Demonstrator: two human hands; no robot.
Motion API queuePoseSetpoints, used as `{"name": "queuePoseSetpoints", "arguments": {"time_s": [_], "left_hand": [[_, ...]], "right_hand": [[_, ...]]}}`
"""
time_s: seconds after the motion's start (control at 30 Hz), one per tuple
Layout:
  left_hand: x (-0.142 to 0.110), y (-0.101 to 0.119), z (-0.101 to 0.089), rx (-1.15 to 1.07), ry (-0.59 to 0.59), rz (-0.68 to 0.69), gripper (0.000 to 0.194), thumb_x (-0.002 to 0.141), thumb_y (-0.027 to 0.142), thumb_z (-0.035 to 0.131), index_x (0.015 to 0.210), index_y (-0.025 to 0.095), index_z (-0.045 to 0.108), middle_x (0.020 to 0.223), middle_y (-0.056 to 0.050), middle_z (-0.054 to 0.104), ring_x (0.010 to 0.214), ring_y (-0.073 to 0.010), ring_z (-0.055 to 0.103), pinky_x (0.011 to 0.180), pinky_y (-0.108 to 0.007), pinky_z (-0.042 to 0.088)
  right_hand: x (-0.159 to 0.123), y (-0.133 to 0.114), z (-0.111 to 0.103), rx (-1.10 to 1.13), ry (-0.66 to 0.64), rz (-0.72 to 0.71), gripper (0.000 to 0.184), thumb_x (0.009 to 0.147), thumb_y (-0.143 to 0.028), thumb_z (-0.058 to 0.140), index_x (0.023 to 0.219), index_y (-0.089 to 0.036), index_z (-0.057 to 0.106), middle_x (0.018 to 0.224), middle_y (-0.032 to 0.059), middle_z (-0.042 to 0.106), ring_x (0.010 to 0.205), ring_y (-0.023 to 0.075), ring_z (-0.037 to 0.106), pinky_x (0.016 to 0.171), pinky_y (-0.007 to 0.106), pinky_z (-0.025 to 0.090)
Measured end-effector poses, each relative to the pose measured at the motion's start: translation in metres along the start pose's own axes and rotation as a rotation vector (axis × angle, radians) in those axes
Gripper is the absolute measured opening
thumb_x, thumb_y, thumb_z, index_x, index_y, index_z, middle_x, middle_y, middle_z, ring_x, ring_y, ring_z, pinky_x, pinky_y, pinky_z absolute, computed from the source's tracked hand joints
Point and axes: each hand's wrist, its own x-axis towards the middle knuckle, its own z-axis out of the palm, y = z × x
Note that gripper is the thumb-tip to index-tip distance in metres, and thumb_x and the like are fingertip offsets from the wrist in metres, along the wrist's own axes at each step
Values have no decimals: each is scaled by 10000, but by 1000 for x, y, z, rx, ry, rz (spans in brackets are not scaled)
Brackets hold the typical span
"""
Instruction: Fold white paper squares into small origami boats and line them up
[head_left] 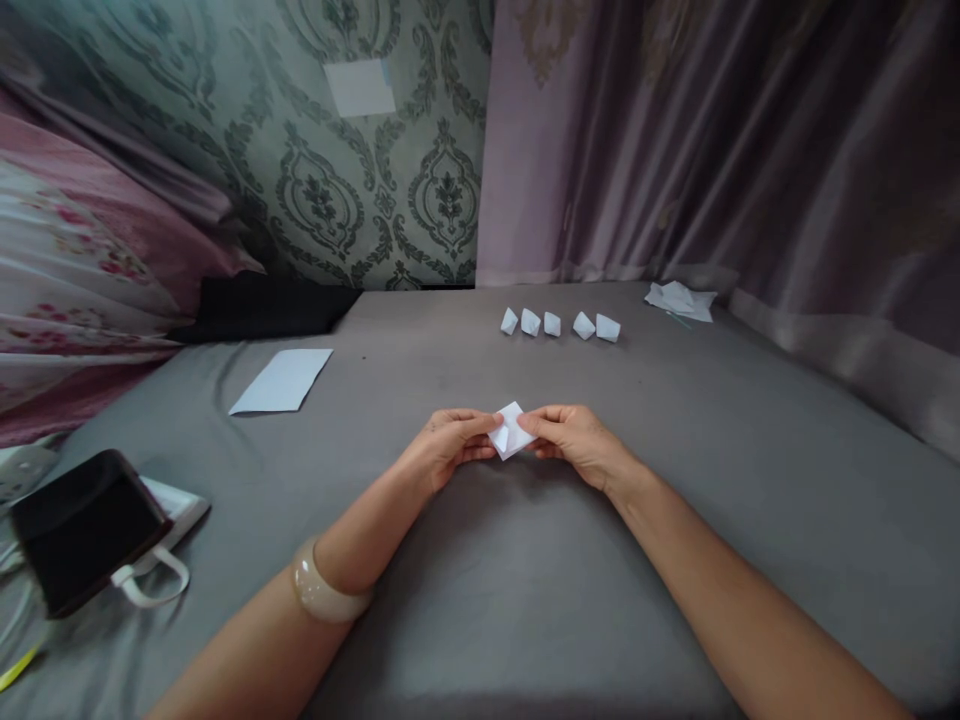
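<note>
Grey fabric [480,610] lies beneath left hand [450,447] and right hand [574,445] pinching folded paper [511,432].

**Q:** Site type observed?

**A:** Domestic; a bedroom in a private home.

**Q:** Basis?

**A:** Grey-sheeted bed [480,380] spanning the work area, pink floral bedding [67,260] at 10 o'clock, green damask wallpaper [337,170] at 12 o'clock, mauve satin curtain [750,130] at 2 o'clock.

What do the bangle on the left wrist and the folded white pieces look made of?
The bangle looks like polished resin or glass: glossy, milky, translucent. The folded piece and the row of pieces look like matte white paper, crisply creased.
</note>
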Motion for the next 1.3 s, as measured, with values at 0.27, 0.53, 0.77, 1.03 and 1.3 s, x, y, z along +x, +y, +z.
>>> {"name": "queuePoseSetpoints", "arguments": {"time_s": [0.27, 0.53, 0.77, 1.03, 1.3], "left_hand": [[0, -5, 5, 49, 8, 117, 242, 627, 294, 798, 697, 86, 696, 589, -25, 608, 531, -68, 533, 555, -192, 439], [-3, -6, 6, 95, -59, 89, 293, 613, 333, 811, 735, 96, 688, 591, -17, 613, 514, -70, 546, 565, -208, 457], [1, -8, 5, 17, -27, 166, 274, 607, 308, 817, 682, 98, 658, 559, -15, 604, 500, -72, 541, 549, -203, 448], [-3, -7, 8, 104, -69, 212, 287, 620, 348, 798, 710, 99, 691, 625, -30, 619, 551, -79, 514, 565, -215, 390], [1, -11, 8, 109, 0, 353, 293, 641, 379, 758, 646, 121, 620, 601, -13, 582, 550, -83, 470, 558, -222, 336]], "right_hand": [[-9, -3, 9, 1, -178, 84, 310, 698, -401, 763, 836, -130, 702, 793, 59, 700, 697, 103, 644, 607, 174, 514], [-6, 0, 8, -5, -126, 95, 232, 689, -310, 784, 793, -117, 708, 731, 50, 698, 608, 87, 628, 510, 142, 508], [-6, -2, 7, 93, -170, 199, 201, 708, -239, 771, 830, -99, 693, 751, 67, 710, 643, 100, 662, 605, 172, 566], [-10, -4, 11, -37, -111, 52, 131, 691, -203, 754, 775, -117, 701, 671, 41, 691, 569, 81, 626, 539, 160, 517], [-12, -5, 17, 8, -5, -47, 133, 738, -257, 721, 779, -133, 701, 671, 17, 675, 576, 64, 602, 571, 168, 493]]}}
